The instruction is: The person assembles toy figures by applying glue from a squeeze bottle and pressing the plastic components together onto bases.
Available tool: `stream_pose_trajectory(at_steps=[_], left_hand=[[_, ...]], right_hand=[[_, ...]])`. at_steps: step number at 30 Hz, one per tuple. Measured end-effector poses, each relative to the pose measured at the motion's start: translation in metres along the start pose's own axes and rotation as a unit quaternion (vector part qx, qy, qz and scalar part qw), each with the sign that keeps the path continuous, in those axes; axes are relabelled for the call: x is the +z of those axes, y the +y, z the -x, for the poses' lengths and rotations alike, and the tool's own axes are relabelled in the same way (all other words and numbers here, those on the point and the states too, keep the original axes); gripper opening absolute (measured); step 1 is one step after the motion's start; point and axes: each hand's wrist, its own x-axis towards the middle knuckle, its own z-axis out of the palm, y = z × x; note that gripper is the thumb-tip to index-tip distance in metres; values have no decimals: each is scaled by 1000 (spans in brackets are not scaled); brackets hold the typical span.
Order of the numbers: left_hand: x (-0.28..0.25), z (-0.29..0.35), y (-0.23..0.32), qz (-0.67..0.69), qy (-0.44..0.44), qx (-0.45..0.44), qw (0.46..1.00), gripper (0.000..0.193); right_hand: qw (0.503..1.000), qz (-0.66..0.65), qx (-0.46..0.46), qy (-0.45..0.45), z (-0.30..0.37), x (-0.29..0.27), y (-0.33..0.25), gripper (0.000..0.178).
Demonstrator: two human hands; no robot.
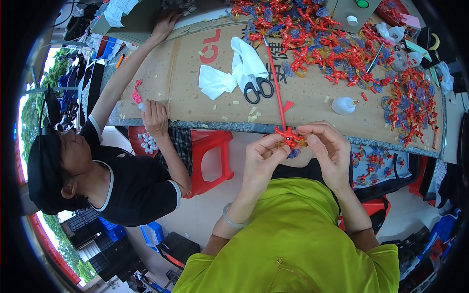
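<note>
My left hand [262,157] and my right hand [326,146] meet in front of my chest, both pinching a small red plastic figure [289,137] with a bit of blue and yellow under it. A thin red stick [276,83] runs from the figure up across the cardboard-covered table [312,102]. A big pile of red and blue plastic pieces [337,44] lies on the far part of the table, and more of them [410,105] spread down the right side.
Black-handled scissors [258,89] and a white cloth [234,73] lie left of the stick. A small white glue bottle [343,105] stands to the right. A person in black sits at my left on a red stool [210,156], one hand [155,117] at the table edge.
</note>
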Motion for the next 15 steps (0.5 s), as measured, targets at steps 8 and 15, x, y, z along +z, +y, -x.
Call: stream_pose_trajectory(at_steps=[8, 15], left_hand=[[12, 9, 1, -292, 74, 75, 951, 59], [9, 16, -6, -340, 54, 123, 931, 57]], right_hand=[[991, 69, 92, -70, -8, -7, 10, 17], [966, -47, 225, -118, -9, -14, 8, 12]])
